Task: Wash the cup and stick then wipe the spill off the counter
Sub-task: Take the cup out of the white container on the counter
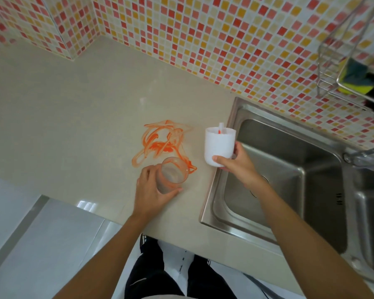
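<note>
The person's left hand (152, 192) is gripping a clear plastic cup (173, 174) smeared with orange, fingers curled round its side, at the near edge of the smeared orange spill (160, 143) on the beige counter (63, 117). The right hand (235, 164) is holding a white plastic cup (219, 145), thumb pressing its front and fingers wrapping behind, beside the steel sink's rim (212, 203). A white stick with an orange tip (220, 128) is standing inside that white cup.

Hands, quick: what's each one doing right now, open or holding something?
Left hand: grips the clear cup smeared with orange.
Right hand: grips the white cup with the stick in it.
</note>
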A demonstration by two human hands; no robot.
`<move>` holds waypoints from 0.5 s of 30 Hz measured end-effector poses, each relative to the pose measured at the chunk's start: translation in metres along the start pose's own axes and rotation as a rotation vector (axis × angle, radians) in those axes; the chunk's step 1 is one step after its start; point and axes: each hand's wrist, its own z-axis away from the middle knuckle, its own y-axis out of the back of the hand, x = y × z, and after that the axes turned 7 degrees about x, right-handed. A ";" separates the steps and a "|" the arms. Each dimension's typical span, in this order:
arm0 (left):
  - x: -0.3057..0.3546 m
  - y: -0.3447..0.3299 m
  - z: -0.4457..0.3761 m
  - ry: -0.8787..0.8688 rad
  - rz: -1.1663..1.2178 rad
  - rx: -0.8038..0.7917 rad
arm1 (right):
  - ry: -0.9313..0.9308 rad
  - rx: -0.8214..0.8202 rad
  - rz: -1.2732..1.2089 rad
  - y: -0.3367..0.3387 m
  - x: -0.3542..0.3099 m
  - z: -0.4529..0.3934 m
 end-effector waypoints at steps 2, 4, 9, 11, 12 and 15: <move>0.001 0.001 -0.002 0.026 0.035 0.000 | 0.049 0.033 0.057 -0.011 0.008 -0.008; 0.001 0.001 -0.004 0.052 0.054 -0.007 | 0.078 0.049 0.058 -0.023 0.016 -0.013; 0.006 0.006 -0.009 0.075 0.083 -0.001 | 0.118 0.147 0.016 -0.045 0.030 -0.026; 0.008 0.007 -0.010 0.069 0.078 -0.005 | 0.120 0.175 0.018 -0.049 0.034 -0.029; 0.008 0.008 -0.010 0.069 0.078 -0.009 | 0.123 0.182 0.021 -0.050 0.034 -0.030; 0.011 0.007 -0.009 0.069 0.110 -0.004 | 0.161 0.171 0.046 -0.049 0.035 -0.030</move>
